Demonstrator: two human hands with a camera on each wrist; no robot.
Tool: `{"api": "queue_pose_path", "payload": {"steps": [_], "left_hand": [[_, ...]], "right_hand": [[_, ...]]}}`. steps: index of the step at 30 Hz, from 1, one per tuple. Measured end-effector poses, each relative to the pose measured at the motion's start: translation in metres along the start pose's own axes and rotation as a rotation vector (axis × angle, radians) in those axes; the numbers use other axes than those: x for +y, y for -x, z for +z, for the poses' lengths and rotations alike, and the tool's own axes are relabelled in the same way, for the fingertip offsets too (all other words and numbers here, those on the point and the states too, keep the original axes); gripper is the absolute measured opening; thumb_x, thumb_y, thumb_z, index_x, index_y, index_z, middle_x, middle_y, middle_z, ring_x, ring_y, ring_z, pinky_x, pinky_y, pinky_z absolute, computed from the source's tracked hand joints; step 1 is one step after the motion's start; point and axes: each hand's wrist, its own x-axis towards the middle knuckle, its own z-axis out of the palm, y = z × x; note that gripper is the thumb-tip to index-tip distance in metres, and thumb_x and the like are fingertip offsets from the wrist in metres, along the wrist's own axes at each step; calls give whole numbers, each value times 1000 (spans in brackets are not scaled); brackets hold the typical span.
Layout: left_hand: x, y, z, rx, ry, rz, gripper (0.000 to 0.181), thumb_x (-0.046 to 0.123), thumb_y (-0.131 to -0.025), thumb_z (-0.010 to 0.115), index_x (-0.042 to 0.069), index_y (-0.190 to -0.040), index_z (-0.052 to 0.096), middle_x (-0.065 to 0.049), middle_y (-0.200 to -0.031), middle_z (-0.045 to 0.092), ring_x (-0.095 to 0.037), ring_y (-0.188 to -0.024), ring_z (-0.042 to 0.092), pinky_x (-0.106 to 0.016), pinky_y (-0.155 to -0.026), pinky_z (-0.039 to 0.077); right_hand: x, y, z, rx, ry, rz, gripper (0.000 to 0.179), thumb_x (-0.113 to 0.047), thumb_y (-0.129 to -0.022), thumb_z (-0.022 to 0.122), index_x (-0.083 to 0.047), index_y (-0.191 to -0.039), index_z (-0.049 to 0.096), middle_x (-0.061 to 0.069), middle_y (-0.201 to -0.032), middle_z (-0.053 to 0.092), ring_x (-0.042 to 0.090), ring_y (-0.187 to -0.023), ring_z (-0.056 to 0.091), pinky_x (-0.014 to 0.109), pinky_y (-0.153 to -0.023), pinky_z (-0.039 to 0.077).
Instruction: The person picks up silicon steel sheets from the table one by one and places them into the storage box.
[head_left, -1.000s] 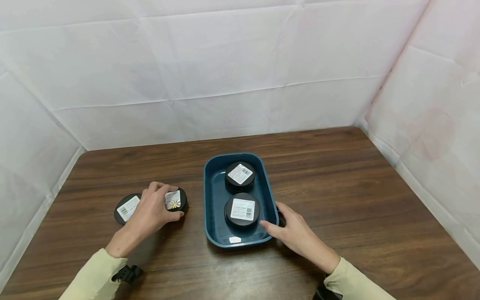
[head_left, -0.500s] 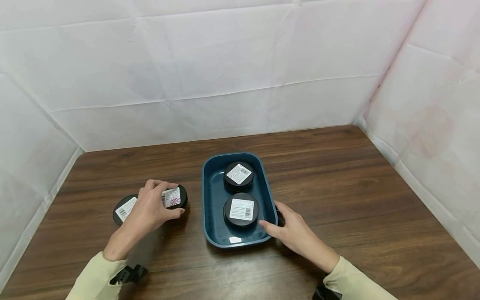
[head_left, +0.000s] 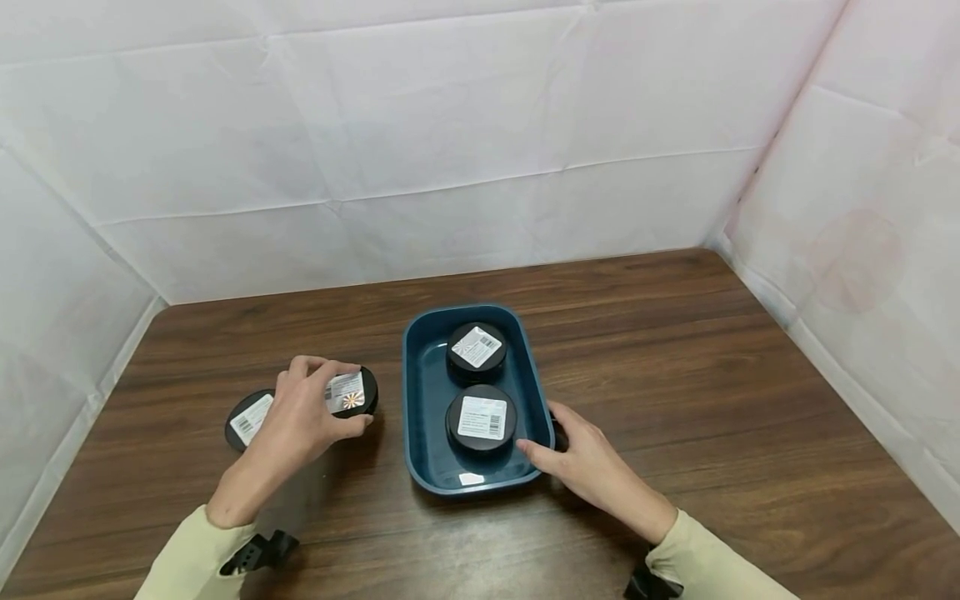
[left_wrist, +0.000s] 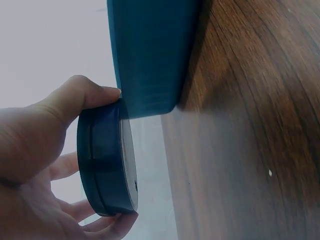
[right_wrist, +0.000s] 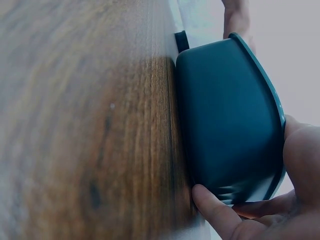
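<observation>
Pinched between thumb and fingertips of the left hand (head_left: 300, 412): a flat round black tin (head_left: 358, 390) (fingers spread just to the width of it). Located at nine o'clock of the blue tray (head_left: 426, 433), apart from it, and seemingly lifted a little above the table (head_left: 675, 375), judging by the left wrist view. Holding the tray near its four o'clock corner with the right hand (head_left: 588, 458), thumb at the rim, fingers against the outside. Inside, toward twelve o'clock, a far tin (head_left: 477, 350); just to six o'clock from the middle, a near tin (head_left: 482, 421). Beyond the left hand, farther at nine o'clock and partly covered by it, a fourth tin (head_left: 243, 421).

Possible to slip out, in case of a loosened pinch on the smooth-looking side. With a low move toward three o'clock, likely to knock against the tray's wall.

Facing upward with the white label (head_left: 339, 393), roughly level; round, so without long axis, only with the printed star (head_left: 352, 401) toward four o'clock. For the tray, a long axis nearly from twelve to six.
</observation>
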Motion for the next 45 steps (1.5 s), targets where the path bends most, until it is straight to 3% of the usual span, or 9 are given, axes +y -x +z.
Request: {"api": "queue_pose_path", "payload": {"steps": [18,30,45], "left_hand": [[15,2,-2,9,28,-1,61,25,-80,82,8,-135,61,-29,-138,41,-45,-120,39,-60,-88,47],[22,9,-1,21,43,20,59,27,-79,82,11,-133,63,-26,-136,43,-42,-116,41,-53,-82,48],[33,12,2,87,67,51,58,24,-77,85,12,-130,66,-24,-133,47,-41,-111,45,-49,-81,47]], "right_hand": [[-1,0,2,-6,-4,0,62,-39,-91,72,-12,-144,52,9,-127,66,17,-107,63,37,-93,52],[0,0,3,0,-4,-1,62,-39,-91,73,-12,-143,53,8,-127,66,17,-108,62,38,-95,51],[0,0,3,-11,6,-11,63,-41,-91,71,-14,-144,51,8,-132,63,19,-112,60,41,-98,50]]}}
